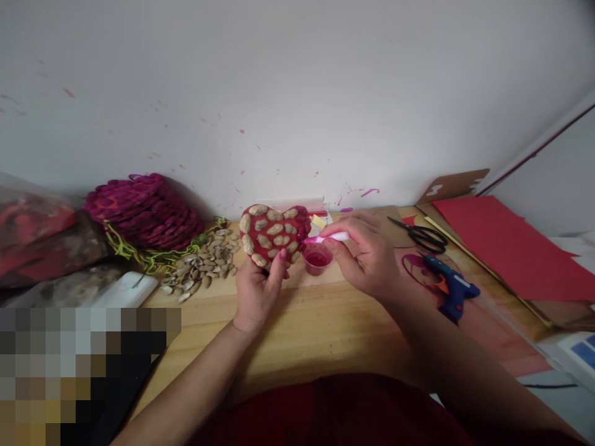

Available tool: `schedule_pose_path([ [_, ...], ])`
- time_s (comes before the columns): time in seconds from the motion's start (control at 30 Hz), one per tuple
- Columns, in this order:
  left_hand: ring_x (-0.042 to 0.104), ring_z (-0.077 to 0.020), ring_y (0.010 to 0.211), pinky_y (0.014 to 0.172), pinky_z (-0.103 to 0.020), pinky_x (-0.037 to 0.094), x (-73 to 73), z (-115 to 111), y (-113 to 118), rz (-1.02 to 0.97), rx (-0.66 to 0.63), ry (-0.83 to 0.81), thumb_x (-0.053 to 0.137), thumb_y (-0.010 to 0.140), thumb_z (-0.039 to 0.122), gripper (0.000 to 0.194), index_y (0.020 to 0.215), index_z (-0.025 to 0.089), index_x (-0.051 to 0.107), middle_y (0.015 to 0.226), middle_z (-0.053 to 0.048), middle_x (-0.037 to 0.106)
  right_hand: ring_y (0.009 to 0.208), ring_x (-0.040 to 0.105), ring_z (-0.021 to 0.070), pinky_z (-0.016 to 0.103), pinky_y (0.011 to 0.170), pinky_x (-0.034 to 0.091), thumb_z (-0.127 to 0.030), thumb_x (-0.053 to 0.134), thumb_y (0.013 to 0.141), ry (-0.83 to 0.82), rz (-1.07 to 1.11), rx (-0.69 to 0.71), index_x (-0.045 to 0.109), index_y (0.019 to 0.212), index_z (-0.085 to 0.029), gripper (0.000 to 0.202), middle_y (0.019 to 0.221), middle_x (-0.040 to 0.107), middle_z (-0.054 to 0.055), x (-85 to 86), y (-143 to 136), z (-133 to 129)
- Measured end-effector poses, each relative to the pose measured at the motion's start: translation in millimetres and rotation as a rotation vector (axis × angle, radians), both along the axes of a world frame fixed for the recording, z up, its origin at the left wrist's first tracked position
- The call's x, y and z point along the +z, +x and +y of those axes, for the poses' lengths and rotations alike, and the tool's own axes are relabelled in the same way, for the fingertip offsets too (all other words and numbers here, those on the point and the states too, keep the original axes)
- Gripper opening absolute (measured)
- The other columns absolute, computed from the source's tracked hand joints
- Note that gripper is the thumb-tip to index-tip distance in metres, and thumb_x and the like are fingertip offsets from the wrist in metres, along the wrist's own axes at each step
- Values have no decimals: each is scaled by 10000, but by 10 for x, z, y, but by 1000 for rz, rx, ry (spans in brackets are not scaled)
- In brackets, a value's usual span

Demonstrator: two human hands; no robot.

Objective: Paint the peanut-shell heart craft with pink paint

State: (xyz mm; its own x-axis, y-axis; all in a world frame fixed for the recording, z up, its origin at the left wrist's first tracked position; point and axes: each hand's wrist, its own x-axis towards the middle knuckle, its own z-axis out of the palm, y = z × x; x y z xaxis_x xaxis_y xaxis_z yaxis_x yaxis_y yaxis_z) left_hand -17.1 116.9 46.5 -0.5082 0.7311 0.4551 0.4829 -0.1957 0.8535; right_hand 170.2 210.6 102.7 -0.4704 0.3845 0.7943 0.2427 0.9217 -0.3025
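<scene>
My left hand (261,290) grips the lower edge of a red heart-shaped piece (266,253) covered with peanut shells, thumb in front. Most shells are tan; those along its right edge are dark magenta. Between the fingers of my right hand (365,254) is a white-handled paintbrush (337,236), its pink tip at the heart's right edge. Whether the tip touches a shell I cannot tell. Just below the tip stands a small clear cup (318,259) of magenta paint.
Loose peanut shells (204,266) lie left of the heart, before a stack of magenta shell-covered pieces (144,210) with green string. On the right are black scissors (425,236), a blue glue gun (450,288) and red sheets (515,248). A paint-spattered wall (288,105) rises behind.
</scene>
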Motion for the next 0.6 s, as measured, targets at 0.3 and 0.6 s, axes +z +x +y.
schedule_pose_path([
  [0.3,606,-135,442,503,-242,505,-29,19,-8,1,8,-2,651,961,377,351,653,208,652,520,-3,660,907,665,222,414,878,477,-189,646,1002,-25,-25,24,707,962,-244,92,873,783,2,13,-15,-52],
  [0.6,620,-138,458,518,-243,500,-32,16,-28,8,11,-5,653,969,393,373,646,208,653,523,-10,670,916,663,225,430,882,491,-196,639,1009,-1,-49,33,704,968,-249,93,885,789,4,17,-9,-51],
])
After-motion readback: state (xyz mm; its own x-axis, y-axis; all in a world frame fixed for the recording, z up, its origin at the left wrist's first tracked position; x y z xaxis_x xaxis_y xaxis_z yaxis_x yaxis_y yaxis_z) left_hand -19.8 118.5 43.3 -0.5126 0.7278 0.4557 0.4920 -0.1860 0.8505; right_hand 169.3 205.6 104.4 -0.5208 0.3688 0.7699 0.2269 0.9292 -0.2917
